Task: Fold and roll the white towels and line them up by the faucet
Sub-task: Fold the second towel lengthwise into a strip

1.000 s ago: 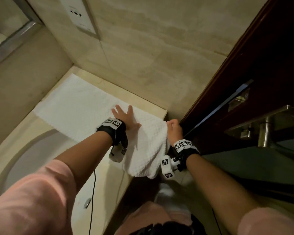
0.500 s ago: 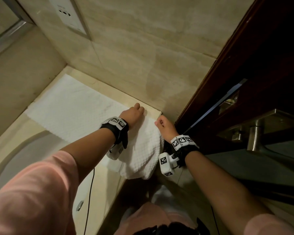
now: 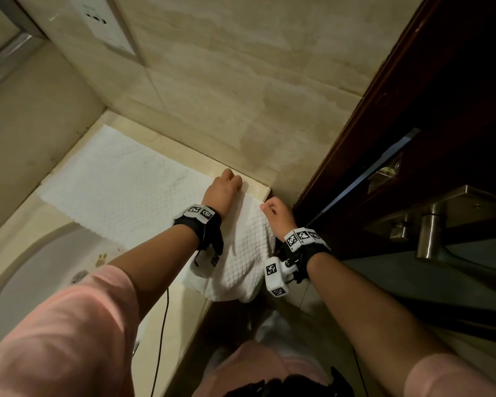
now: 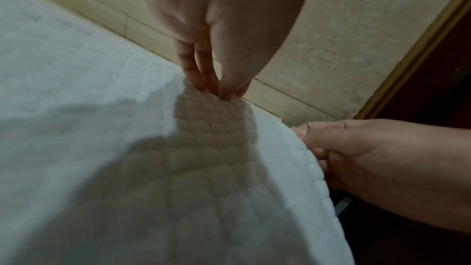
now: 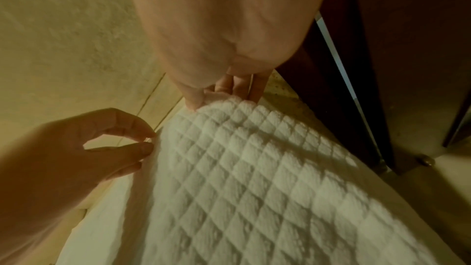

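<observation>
White towel [image 3: 132,196] lies flat along the counter [image 3: 172,316], running from the far left corner by the wall to the right end, where it spills over the near right edge and hangs. Sink basin [image 3: 26,270] sits just near of the towel. No faucet in view.

Left hand [image 3: 222,193]: fingertips [image 4: 203,86] bunched together, pinching the towel's far right edge close to the wall. Right hand [image 3: 277,213]: thumb on top, fingers curled under, gripping the towel's right end just beside the dark wooden door [image 3: 413,138]. Both grips tight on cloth, nothing else held.

Judged step: taking up the right end to make a fold toward the left.

Risks:
- The hanging part is heavy; if either pinch slips, the right end could slide off the counter to the floor.
- The two hands hold at unequal points, so the fold may come out skewed and the later roll lopsided.
- Near edge overlaps the basin rim; dragging could drop it into the sink, wetting it.
- Little room beside the door; knuckles may catch.
</observation>
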